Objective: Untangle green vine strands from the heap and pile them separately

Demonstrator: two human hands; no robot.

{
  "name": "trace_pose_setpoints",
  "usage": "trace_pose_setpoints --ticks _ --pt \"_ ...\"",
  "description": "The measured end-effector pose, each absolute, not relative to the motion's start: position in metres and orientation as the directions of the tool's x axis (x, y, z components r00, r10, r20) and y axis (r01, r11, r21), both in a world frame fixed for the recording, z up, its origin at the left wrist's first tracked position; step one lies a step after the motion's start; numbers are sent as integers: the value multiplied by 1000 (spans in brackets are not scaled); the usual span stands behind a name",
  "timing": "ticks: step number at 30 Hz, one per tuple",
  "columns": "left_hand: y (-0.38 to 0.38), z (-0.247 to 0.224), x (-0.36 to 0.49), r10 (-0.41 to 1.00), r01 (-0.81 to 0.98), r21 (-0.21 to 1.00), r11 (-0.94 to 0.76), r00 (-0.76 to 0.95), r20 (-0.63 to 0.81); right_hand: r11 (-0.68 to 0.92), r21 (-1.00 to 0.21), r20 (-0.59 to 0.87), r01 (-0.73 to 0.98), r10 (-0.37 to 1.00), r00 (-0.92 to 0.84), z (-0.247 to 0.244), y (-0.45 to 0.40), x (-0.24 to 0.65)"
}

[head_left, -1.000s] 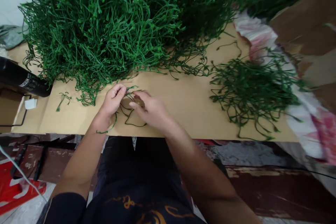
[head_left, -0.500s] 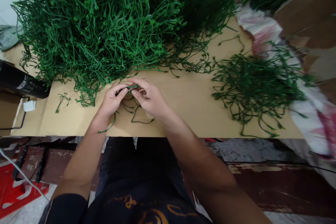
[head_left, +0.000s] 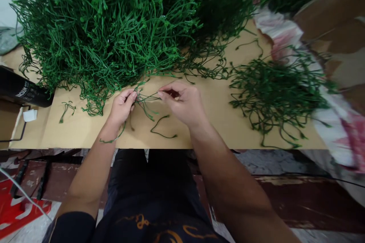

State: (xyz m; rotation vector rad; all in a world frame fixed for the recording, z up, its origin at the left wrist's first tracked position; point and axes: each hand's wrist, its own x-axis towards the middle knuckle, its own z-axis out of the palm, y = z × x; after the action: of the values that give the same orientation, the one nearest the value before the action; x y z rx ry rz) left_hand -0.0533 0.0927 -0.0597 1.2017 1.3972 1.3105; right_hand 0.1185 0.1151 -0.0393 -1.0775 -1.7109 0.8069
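Thin green stems (head_left: 146, 98) stretch between my two hands above the tan board. My left hand (head_left: 124, 103) pinches them at one end between thumb and fingers. The fingertips of my right hand (head_left: 182, 100) are closed on the other end. Just beyond my hands rises a big tangled heap of green stems (head_left: 119, 34). One loose bent stem (head_left: 161, 131) lies on the board below my hands, and another strand hangs beside my left wrist.
A smaller pile of stems (head_left: 279, 91) lies on the right of the board (head_left: 211, 121). At the left edge a black bottle (head_left: 25, 87) lies on its side. White and red plastic (head_left: 330, 121) lines the right side.
My right hand has moved right, away from my left, and the stems now span the gap. The loose stem below has shifted right and lies apart from the others.
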Motion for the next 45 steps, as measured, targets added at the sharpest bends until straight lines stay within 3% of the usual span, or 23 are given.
trace_pose_setpoints --ticks 3,8,16,21,25,30,35,45 --pt "95 -62 -53 978 92 996 11 -207 9 360 -888 313 286 929 -199 -39 112 122" --pt "97 -67 -56 959 159 982 -105 -245 142 349 -901 290 258 926 -241 -38 105 114" --pt "94 -63 -56 981 148 985 -84 -159 107 277 -949 212 152 914 -346 -41 113 109" --pt "93 -61 -53 980 163 975 -148 -106 166 212 -968 118 134 858 -500 -50 115 96" --pt "94 -63 -53 968 206 965 -160 -158 194 177 -980 122 89 893 -434 -53 116 92" --pt "92 -62 -54 964 305 938 -164 -153 218 254 -943 160 217 913 -374 -44 116 100" --pt "90 -60 -53 956 321 931 -176 -171 240 389 -832 213 395 882 -421 -37 111 104" --pt "92 -63 -54 958 316 937 -151 -188 218 362 -688 93 629 904 -418 -31 101 124"
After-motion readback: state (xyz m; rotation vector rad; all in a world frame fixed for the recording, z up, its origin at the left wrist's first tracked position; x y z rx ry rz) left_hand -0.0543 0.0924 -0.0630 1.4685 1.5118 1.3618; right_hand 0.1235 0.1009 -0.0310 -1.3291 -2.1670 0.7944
